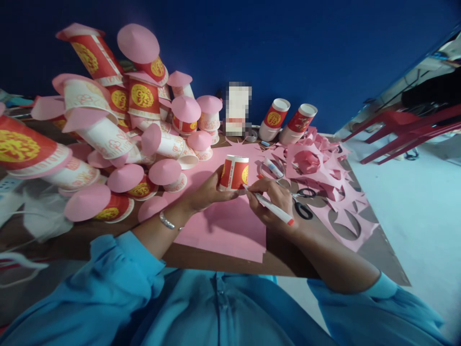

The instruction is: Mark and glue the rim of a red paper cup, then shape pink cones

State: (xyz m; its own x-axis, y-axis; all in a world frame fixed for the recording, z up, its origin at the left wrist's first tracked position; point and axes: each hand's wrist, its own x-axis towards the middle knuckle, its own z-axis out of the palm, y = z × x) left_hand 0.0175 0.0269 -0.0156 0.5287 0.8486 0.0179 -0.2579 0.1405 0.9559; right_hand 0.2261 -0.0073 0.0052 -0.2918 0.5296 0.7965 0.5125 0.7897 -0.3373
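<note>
Fingers of the left hand point(211, 190) wrap the paper cup point(234, 172); right hand point(268, 202) pinches a pen point(272, 207).

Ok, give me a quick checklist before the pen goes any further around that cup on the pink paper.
1. Left hand grips the red paper cup: ok.
2. Cup stands upside down on the pink paper sheet: ok.
3. Right hand holds the pen, tip at the cup's base: ok.
4. Pen tip actually touching paper: cannot tell.
5. Scissors lie close beside the right hand: not ok.
6. Sheet fully flat under the cup: cannot tell.
</note>
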